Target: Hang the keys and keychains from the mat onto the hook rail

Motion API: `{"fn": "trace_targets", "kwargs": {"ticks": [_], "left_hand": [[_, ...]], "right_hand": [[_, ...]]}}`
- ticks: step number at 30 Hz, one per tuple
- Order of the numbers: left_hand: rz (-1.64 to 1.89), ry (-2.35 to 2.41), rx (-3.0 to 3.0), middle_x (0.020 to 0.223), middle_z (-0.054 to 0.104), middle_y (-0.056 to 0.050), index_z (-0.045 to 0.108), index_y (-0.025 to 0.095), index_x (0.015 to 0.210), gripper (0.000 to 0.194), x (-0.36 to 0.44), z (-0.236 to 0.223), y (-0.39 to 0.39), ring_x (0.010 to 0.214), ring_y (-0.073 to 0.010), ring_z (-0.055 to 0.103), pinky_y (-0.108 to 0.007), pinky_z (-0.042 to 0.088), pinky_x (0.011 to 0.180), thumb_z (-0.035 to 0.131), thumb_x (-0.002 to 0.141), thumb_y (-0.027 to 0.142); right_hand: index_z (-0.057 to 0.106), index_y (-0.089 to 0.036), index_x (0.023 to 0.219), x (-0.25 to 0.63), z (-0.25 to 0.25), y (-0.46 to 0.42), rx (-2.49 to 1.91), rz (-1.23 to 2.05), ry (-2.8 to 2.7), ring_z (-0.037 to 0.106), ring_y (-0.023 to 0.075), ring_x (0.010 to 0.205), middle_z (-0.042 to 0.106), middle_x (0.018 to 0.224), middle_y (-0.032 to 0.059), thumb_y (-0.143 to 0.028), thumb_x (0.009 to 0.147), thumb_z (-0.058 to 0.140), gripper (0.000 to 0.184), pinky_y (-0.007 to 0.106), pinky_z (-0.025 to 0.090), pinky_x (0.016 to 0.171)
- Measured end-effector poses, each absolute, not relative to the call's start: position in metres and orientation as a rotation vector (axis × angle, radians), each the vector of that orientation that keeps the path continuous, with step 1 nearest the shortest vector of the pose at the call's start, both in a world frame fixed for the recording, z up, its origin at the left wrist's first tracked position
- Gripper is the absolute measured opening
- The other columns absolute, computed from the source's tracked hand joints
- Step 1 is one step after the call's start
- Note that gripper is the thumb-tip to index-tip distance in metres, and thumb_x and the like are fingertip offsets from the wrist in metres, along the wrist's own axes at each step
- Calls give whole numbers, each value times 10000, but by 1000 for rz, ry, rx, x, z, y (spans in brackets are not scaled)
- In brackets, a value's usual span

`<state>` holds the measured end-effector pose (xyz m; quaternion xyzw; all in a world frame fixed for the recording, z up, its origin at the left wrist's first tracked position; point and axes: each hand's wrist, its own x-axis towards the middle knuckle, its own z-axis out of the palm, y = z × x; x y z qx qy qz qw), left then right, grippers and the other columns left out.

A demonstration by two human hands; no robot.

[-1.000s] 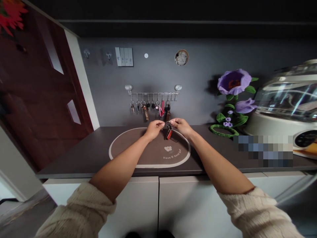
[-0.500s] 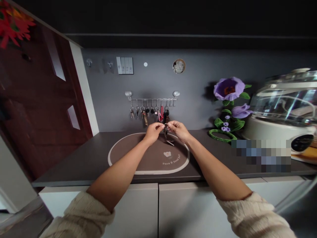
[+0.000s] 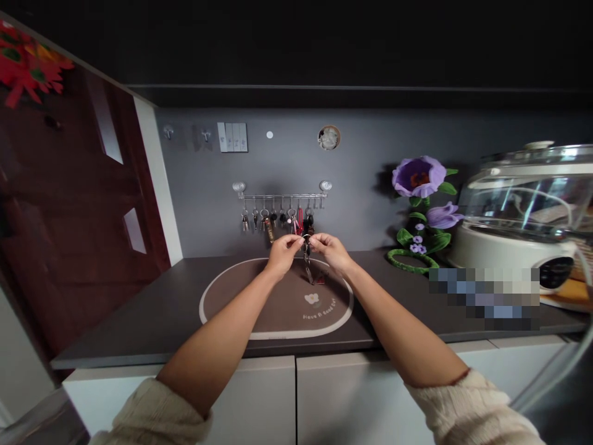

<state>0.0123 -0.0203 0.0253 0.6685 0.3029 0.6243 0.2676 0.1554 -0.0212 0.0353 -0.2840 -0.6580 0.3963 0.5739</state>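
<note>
My left hand point(image 3: 283, 254) and my right hand point(image 3: 332, 252) pinch a metal key ring point(image 3: 306, 237) from its two sides, above the back of the brown mat point(image 3: 259, 303). From the ring hang keys point(image 3: 308, 267), their tips just over the mat. A small dark red piece point(image 3: 321, 278) shows beside the keys; whether it hangs from the ring or lies on the mat, I cannot tell. Behind my fingers, a clear hook rack point(image 3: 282, 196) on the wall carries several key bunches, among them one with a red strap point(image 3: 300, 220).
Purple artificial flowers point(image 3: 419, 179) with a green ring base stand to the right. Beyond them is a white appliance with a clear cover point(image 3: 514, 204). A dark cabinet point(image 3: 296, 43) overhangs the counter point(image 3: 152, 303). At the left is a dark red door point(image 3: 83, 228).
The view has tilted up slightly, so the scene sits lower. Both hands still hold the key ring, and the keys now hang more fully in sight below it.
</note>
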Motion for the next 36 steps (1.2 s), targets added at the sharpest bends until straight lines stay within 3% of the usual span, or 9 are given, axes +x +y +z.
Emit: {"fn": "trace_targets", "kwargs": {"ticks": [11,18,26,36], "left_hand": [[1715,847,1770,760,620,-50,610,132,812,277,11,25,-18,665,-117,531,-243,409,662,535,681,364],[1692,967,1823,739,627,-51,615,131,751,245,9,17,-13,662,-127,544,-248,416,658,524,684,348],[1709,1040,1952,739,628,-44,623,141,739,222,9,13,-9,681,-131,549,-261,417,671,495,713,321],[1688,1099,2064,753,620,-49,626,146,745,206,9,8,-7,704,-134,544,-265,409,681,485,727,295]], "right_hand": [[513,-159,714,155,44,-25,-614,1112,-1419,489,78,633,516,678,-13,-374,639,606,246,267,438,661],[494,-169,709,161,63,-13,-633,1117,-1294,497,86,568,461,565,-30,-321,668,598,188,325,489,663],[522,-145,704,162,87,12,-724,1051,-1142,517,82,544,546,610,24,-217,757,497,93,247,503,573],[502,-129,651,151,102,52,-827,971,-895,471,55,459,508,519,-6,-141,761,447,124,195,483,483]]}}
